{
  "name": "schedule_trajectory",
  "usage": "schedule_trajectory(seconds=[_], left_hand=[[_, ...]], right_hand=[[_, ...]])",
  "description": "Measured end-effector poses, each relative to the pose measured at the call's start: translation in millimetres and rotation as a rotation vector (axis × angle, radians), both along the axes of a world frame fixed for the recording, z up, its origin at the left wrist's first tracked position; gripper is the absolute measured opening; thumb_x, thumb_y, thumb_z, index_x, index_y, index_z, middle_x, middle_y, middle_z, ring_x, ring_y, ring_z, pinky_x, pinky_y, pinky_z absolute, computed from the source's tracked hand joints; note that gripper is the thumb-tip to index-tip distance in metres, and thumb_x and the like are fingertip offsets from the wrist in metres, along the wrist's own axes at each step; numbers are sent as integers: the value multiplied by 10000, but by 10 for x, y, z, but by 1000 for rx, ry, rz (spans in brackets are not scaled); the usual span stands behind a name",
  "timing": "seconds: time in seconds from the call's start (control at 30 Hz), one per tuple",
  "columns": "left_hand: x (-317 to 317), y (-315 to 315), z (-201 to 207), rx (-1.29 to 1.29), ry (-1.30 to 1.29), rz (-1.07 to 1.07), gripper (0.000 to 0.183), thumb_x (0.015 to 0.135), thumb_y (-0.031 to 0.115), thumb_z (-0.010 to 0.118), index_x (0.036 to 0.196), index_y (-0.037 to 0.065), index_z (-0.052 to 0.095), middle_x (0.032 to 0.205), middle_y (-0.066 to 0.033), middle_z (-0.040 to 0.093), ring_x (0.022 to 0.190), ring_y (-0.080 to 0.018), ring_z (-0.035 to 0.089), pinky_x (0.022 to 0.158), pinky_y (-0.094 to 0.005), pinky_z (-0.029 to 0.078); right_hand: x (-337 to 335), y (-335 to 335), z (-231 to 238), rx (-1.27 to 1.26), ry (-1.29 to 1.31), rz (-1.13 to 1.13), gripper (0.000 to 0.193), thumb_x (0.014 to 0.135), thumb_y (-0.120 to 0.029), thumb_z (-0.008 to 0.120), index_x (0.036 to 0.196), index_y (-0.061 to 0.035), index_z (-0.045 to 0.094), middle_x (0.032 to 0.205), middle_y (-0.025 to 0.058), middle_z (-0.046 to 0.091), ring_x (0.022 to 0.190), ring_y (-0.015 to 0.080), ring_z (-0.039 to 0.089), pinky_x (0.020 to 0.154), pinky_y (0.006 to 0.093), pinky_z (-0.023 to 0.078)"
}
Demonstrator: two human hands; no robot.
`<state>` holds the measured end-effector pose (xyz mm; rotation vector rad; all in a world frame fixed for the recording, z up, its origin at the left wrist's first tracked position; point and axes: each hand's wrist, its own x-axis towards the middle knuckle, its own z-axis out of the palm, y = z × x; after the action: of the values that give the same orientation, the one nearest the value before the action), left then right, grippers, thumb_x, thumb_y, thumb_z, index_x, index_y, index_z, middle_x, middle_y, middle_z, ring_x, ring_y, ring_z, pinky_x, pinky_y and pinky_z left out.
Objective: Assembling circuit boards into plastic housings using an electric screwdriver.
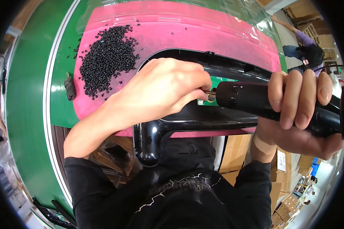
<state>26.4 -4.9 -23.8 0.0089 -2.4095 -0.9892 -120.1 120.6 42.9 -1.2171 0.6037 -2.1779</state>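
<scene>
My right hand is wrapped round a black electric screwdriver, held almost level and pointing left. At its tip, the thumb and forefinger of my left hand are pinched together against the end of the bit. Whatever lies between those fingertips is too small and covered to name. Below and behind the tip, a green circuit board sits inside a long black plastic housing, partly hidden by my hands. The housing's rounded left end juts over the near table edge.
A pile of small black screws lies on the pink mat, left of the housing. Clear plastic trays stand along the back. A small dark object rests on the green table. Cardboard boxes are below; another person is at far right.
</scene>
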Motion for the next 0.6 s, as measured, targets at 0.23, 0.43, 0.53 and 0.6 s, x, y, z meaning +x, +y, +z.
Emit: schedule_trajectory(seconds=[0.23, 0.43, 0.53, 0.6], left_hand=[[-53, -6, -29, 23, 42, -35, 152, 767, 26, 691, 907, -12, 644, 757, -123, 648, 685, -282, 649, 599, -339, 521], [-35, 28, -46, 83, 11, 50, 135, 781, 3, 671, 912, -16, 647, 752, -132, 662, 673, -269, 668, 603, -333, 535], [-16, 18, -53, 87, 0, 75, 104, 797, 5, 655, 898, -15, 640, 744, -138, 659, 669, -275, 667, 591, -341, 528], [-23, 29, -9, 59, -5, 79, 79, 808, 13, 647, 881, -14, 634, 736, -142, 654, 670, -285, 663, 583, -349, 520]], right_hand=[[-144, 94, -102, 320, 234, 134, 644, 744, -676, 618, 952, -86, 469, 609, -36, 497, 468, 79, 457, 479, 248, 379], [-62, 23, -187, 289, 312, 123, 657, 717, -689, 656, 914, -94, 457, 603, -44, 484, 462, 78, 448, 479, 241, 372], [-28, -30, -201, 269, 338, 230, 670, 675, -688, 706, 871, -105, 439, 601, -50, 481, 470, 77, 456, 482, 234, 369], [4, -30, -159, 295, 365, 221, 679, 678, -691, 700, 887, -96, 449, 596, -46, 480, 475, 81, 462, 484, 232, 369]])
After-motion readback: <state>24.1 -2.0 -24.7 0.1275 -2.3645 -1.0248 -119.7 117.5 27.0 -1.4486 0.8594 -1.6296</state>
